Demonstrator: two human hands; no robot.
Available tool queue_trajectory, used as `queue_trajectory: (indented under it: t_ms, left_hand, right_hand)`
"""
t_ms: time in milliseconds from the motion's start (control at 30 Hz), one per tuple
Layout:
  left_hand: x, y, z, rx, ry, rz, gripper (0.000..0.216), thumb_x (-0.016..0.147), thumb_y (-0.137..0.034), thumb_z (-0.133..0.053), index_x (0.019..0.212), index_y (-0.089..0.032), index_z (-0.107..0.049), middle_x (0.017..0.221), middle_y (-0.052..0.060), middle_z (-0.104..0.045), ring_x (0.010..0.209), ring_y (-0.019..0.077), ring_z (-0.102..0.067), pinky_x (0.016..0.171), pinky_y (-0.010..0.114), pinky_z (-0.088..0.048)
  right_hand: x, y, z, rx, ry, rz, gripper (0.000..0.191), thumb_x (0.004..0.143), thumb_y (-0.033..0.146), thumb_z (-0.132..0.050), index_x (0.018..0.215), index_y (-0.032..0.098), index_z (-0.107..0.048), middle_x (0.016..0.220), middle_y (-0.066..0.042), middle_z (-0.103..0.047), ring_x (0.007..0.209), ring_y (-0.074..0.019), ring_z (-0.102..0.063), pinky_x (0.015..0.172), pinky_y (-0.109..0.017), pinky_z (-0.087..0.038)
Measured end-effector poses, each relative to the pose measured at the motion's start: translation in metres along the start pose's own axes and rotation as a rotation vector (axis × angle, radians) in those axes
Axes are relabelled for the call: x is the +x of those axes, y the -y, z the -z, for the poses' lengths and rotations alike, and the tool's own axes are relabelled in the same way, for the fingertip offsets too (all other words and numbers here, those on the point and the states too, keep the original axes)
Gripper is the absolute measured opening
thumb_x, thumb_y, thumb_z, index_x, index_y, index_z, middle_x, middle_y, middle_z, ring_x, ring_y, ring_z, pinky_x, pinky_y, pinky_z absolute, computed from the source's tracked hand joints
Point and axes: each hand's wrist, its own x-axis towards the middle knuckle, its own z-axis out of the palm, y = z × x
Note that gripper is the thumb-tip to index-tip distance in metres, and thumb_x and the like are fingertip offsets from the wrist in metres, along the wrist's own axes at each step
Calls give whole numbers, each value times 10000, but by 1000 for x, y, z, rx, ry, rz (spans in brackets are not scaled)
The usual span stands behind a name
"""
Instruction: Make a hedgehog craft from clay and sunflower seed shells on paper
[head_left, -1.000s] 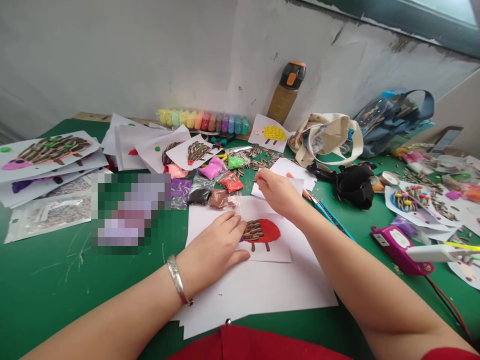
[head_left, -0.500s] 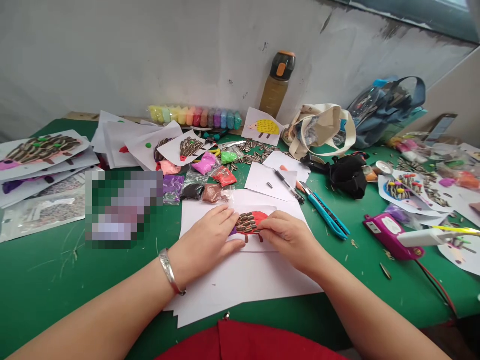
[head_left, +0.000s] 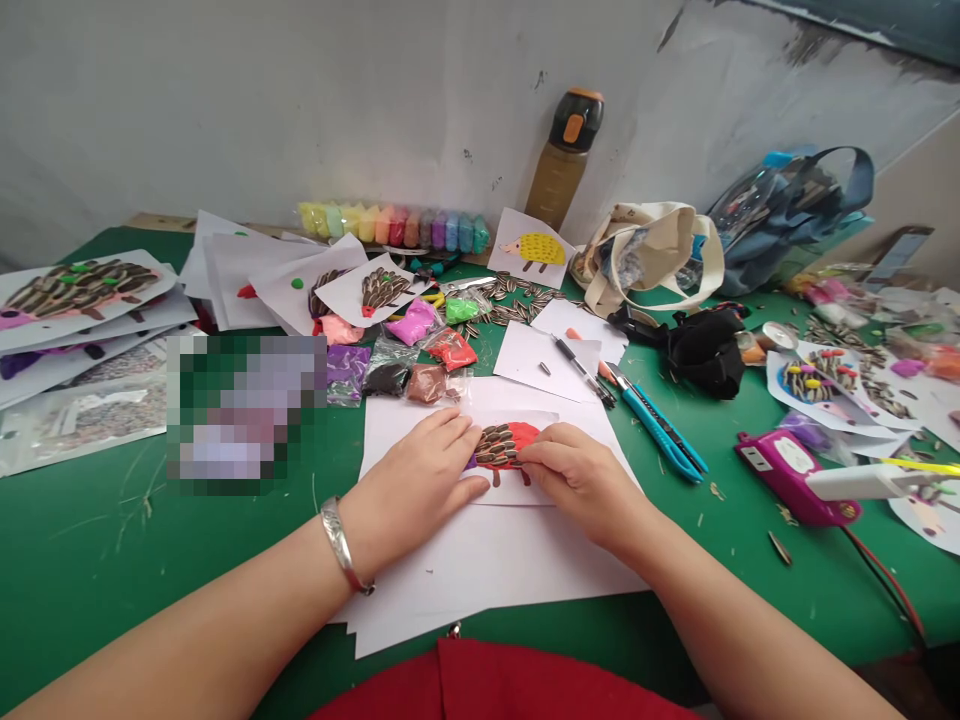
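On a small white card (head_left: 517,492) lies a hedgehog figure, its body red modelling clay (head_left: 527,434) partly covered by rows of striped sunflower seeds (head_left: 495,446). My left hand (head_left: 416,475) rests flat over the card's left side, fingers stretched out and covering most of the purple part. Thumb and fingers of my right hand (head_left: 581,478) are pinched together at the right edge of the red clay, touching it. Whatever they hold is hidden by the fingertips. Larger white sheets (head_left: 517,565) lie under the card and both hands.
Small clay packets, a brown one (head_left: 426,383) among them, lie behind my hands. A blue utility knife (head_left: 660,430) and a black pen (head_left: 576,360) are to the right. Further right sits a magenta glue-gun-like device (head_left: 795,478). Loose seeds (head_left: 525,300), a bottle (head_left: 562,165) and bags (head_left: 652,255) stand behind.
The view has shifted slightly, so the surroundings sit a little differently in the frame. My hands stay in nearly the same place on the card, the right still pinched at the red clay.
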Motion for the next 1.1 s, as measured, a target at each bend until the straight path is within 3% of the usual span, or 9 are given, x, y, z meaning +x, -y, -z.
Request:
queue_trajectory:
  t_ms: [367,533,667,1100]
  left_hand:
    - [-1,0,-3,-18,-23,-9,412,907,-326,-639,1234,-86,-570,1291,169,-607,1307,315,-482,1131,468,-398]
    - [0,0,-2,-26,-31,-10,401,902,-316,-644,1223,-85,-580,1281,172,-613,1299,322,-492,1121,477,-411]
    - [0,-1,-1,8,-34,-17,386,902,-317,-641,1196,-71,-596,1275,179,-620,1287,327,-502,1108,475,-428]
    - [-1,0,-3,6,-35,-15,431,899,-329,-650,1236,-70,-582,1298,180,-612,1296,325,-497,1109,491,-430]
  right_hand:
    - [3,-5,-9,-30,-8,164,220,947,143,-502,955,198,-715,857,-74,-646,826,-204,-573,710,-310,-470]
    - [2,-2,-2,-35,-20,70,171,932,161,-546,1025,198,-685,880,-62,-636,828,-199,-571,731,-317,-465]
    - [-1,-3,4,-66,-54,-18,132,936,184,-555,922,194,-686,836,-50,-619,801,-187,-560,715,-305,-445]
    - [3,0,-4,-192,27,107,242,943,150,-482,792,163,-671,758,-61,-611,733,-188,-514,690,-315,-383]
